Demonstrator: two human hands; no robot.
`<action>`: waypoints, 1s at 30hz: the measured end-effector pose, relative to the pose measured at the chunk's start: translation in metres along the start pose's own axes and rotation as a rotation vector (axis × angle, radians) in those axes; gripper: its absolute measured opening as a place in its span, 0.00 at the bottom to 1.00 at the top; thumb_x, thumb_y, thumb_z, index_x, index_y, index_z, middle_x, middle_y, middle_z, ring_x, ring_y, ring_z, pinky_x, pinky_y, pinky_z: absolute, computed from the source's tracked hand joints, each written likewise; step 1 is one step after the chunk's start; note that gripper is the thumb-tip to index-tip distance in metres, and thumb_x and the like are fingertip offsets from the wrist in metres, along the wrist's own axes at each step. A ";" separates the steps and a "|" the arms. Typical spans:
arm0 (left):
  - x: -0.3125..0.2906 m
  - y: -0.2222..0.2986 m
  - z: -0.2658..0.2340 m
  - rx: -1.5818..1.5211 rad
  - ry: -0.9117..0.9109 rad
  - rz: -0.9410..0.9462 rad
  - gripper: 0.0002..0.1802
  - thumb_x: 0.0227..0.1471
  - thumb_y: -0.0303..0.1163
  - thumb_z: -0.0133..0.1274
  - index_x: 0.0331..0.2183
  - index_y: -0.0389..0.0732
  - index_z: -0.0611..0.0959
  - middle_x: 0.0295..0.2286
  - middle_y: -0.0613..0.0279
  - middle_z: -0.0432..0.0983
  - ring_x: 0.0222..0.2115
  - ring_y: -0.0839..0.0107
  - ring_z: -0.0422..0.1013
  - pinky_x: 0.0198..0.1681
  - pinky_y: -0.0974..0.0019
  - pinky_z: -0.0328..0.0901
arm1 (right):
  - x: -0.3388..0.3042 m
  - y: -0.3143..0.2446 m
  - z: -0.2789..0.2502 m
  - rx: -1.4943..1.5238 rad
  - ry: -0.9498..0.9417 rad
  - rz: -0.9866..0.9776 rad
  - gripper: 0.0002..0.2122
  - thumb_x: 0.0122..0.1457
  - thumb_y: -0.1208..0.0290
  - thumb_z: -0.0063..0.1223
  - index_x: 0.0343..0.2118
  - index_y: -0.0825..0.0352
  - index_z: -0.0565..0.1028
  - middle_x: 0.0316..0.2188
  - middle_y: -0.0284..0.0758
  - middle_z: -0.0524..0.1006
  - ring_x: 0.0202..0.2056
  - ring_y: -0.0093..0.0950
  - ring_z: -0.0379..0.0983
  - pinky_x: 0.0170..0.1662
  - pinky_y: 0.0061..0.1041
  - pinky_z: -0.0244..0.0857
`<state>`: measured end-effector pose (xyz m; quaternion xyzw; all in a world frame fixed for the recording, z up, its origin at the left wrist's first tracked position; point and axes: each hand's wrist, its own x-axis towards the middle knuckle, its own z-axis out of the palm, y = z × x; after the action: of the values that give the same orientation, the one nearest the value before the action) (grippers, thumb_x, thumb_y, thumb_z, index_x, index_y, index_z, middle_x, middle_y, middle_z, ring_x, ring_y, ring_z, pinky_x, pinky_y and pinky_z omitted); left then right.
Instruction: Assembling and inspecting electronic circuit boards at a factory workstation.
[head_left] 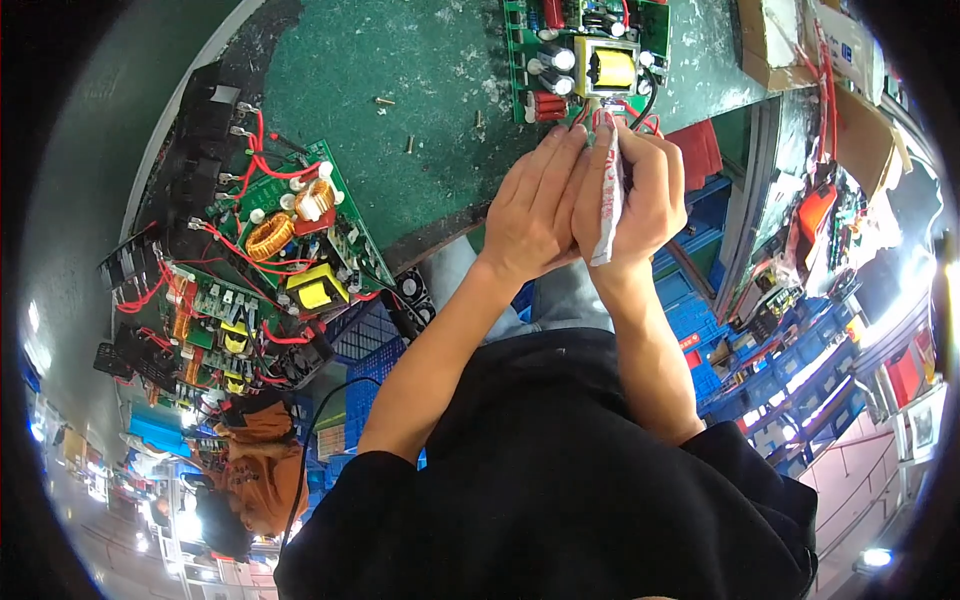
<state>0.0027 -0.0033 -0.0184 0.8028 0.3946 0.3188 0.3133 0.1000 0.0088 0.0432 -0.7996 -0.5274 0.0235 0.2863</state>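
Note:
A green circuit board (517, 60) with a yellow-wound transformer (612, 69) lies at the table's near edge. My right hand (645, 200) is closed around a flattened white squeeze tube (609, 200) with red print, one end pointing at the board. Pressed against its left side is my left hand (530, 210), its fingers close together and their tips by the wires below the transformer. The left thumb and whatever those fingers grip are hidden. Red and black wires (648, 108) come off the board just beyond my fingertips.
Several wired circuit boards (300, 215) with copper coils and black parts crowd the table's left side. Small brass-coloured pins (410, 144) lie on the green table (400, 60). A cardboard box (765, 45) stands at the right. Behind, at lower left, is a person in orange-brown (265, 475).

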 end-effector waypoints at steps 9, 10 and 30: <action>-0.002 -0.003 -0.001 -0.031 0.026 0.019 0.27 0.54 0.38 0.46 0.53 0.33 0.73 0.54 0.48 0.68 0.55 0.53 0.66 0.55 0.56 0.63 | -0.002 -0.001 0.000 -0.054 -0.031 -0.071 0.08 0.51 0.79 0.61 0.34 0.71 0.78 0.26 0.40 0.75 0.25 0.30 0.74 0.29 0.24 0.69; -0.001 -0.002 -0.002 -0.031 0.027 0.022 0.27 0.54 0.37 0.47 0.53 0.33 0.73 0.54 0.47 0.68 0.54 0.53 0.67 0.55 0.56 0.64 | -0.003 0.001 0.000 -0.048 -0.033 -0.083 0.09 0.50 0.79 0.61 0.35 0.71 0.78 0.26 0.40 0.75 0.25 0.30 0.73 0.28 0.24 0.69; 0.000 0.002 -0.002 0.069 -0.056 -0.014 0.33 0.50 0.47 0.50 0.52 0.34 0.73 0.56 0.52 0.67 0.57 0.55 0.64 0.56 0.57 0.62 | -0.004 -0.005 -0.010 0.101 0.121 0.102 0.05 0.55 0.76 0.60 0.29 0.68 0.74 0.27 0.37 0.76 0.27 0.25 0.71 0.29 0.21 0.64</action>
<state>0.0021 -0.0041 -0.0154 0.8190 0.4019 0.2804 0.2985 0.0974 0.0019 0.0527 -0.8099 -0.4660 0.0161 0.3559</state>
